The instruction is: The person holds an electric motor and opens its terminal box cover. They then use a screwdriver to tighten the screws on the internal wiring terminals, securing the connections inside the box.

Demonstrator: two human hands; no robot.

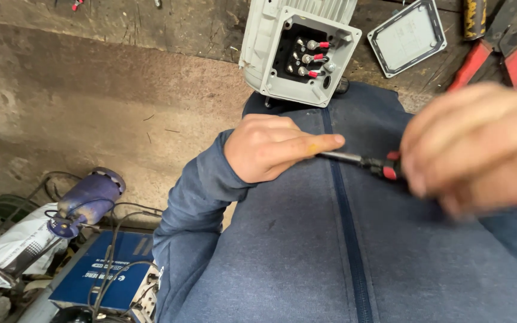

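Note:
My right hand [480,146] grips the red and black handle of a screwdriver [369,162] held across my blue zipped jacket. The left hand [273,146] pinches the metal shaft near its tip, forefinger stretched along it. Above them on the worn bench stands a grey electric motor [270,36] with its terminal box [306,57] open, showing studs and red-sleeved wire ends. The box's grey cover [407,37] lies to the right of the motor.
Red-handled cutters [492,51] lie at the bench's top right. Down on the left are a blue cylindrical part [91,197] with black cables, a blue flat case [106,269] and a white bag [13,245].

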